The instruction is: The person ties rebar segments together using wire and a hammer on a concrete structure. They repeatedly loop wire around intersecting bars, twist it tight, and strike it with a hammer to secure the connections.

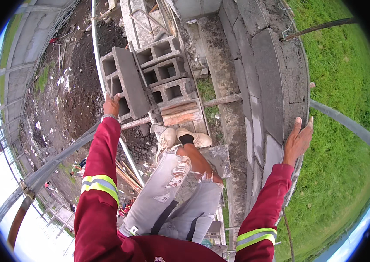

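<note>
My left hand [111,106] has its fingers hooked on the near side of a grey concrete hollow block [131,83], by its open cells. That block stands at an angle against the left side of a stack of hollow blocks [165,70]. A metal bar [137,64] runs between the block and the stack. On the right, my right hand [299,140] lies flat with its thumb apart on the top edge of a concrete block wall [270,72], holding nothing. A taut string line [278,54] follows the wall's top, passing close by that hand.
My shoes stand on a narrow scaffold platform [199,126], beside a worn wooden piece [181,113]. Scaffold pipes [64,152] cross at the left, above rocky ground far below. A concrete ledge [219,62] runs along the wall's foot. Grass [338,98] lies beyond the wall, crossed by another pipe [343,122].
</note>
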`<state>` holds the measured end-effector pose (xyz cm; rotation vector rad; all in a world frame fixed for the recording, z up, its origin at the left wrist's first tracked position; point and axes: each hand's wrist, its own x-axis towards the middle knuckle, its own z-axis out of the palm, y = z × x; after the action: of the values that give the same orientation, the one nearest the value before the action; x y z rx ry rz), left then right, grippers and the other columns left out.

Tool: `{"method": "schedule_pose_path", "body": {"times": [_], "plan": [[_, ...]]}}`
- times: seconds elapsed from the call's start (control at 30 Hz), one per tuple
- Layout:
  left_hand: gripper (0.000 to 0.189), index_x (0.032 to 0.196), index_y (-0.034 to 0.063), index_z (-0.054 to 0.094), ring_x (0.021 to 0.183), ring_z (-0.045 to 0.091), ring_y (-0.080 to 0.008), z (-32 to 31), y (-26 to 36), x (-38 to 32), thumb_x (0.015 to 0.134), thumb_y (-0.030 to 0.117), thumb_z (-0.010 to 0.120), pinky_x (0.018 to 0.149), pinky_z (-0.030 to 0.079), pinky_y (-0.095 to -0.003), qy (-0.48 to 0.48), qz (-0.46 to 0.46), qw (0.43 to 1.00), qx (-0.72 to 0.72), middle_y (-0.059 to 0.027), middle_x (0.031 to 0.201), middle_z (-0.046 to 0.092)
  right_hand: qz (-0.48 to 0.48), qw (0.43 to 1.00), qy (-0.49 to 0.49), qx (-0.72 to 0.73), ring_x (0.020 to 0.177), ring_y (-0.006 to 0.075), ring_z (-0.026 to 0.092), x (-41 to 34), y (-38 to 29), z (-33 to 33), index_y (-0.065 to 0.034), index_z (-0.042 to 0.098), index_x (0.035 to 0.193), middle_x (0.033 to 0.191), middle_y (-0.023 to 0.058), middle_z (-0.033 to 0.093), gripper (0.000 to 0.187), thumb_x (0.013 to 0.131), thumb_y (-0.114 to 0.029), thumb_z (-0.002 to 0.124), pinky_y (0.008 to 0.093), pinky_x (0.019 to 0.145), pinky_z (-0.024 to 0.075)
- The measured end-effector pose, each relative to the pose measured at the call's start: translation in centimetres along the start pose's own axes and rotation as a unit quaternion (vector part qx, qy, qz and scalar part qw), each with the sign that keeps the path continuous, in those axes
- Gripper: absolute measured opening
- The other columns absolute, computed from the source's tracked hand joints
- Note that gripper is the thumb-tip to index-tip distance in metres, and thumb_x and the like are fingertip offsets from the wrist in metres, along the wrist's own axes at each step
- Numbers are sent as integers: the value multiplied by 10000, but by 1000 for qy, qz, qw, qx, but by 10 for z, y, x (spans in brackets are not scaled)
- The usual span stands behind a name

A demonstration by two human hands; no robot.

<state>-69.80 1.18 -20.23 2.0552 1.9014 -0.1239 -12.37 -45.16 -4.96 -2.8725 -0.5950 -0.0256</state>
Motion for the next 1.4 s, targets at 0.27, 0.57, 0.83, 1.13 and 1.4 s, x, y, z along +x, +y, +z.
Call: {"method": "schedule_pose_path", "body": {"times": [0.27,0.57,0.83,1.13,1.4], "plan": [[782,1393,-69,608,1127,698,-491,30,11,7,990,597,687,966,541,-500,-61,51,992,-97,-340,1171,729,47,951,245,181,1355,328,597,-30,-74,8,-23,606,1434,1425,196,631,476,1131,-386,549,446,1091,527],[604,1328,-97,628,987,730,-432,20,30,5,1082,455,619,891,543,-471,-106,99,985,-98,-320,1033,736,-392,865,-314,-15,1375,382,558,-248,-208,406,-28,698,1248,1412,172,649,326,978,-161,571,531,1200,380],[670,1345,-150,597,981,695,-365,23,22,7,1070,459,646,888,530,-444,-106,43,992,-55,-290,1017,719,-460,801,-309,-228,1287,307,554,-281,-189,538,-132,659,1292,1313,74,655,308,1025,-200,522,512,1059,398],[581,1314,-117,621,1004,702,-516,26,20,11,1068,409,643,869,542,-516,-103,102,983,-115,-370,1019,713,-402,813,-421,0,908,255,767,-273,-213,434,-90,767,1050,919,102,784,266,805,-167,698,407,852,533],[592,1379,-56,617,1102,691,-513,37,12,17,1046,432,653,936,550,-547,-98,72,993,-2,-367,1123,712,-277,793,-541,42,975,392,766,-259,-173,249,-3,791,1030,1023,241,784,416,736,-274,675,486,892,577]]}}
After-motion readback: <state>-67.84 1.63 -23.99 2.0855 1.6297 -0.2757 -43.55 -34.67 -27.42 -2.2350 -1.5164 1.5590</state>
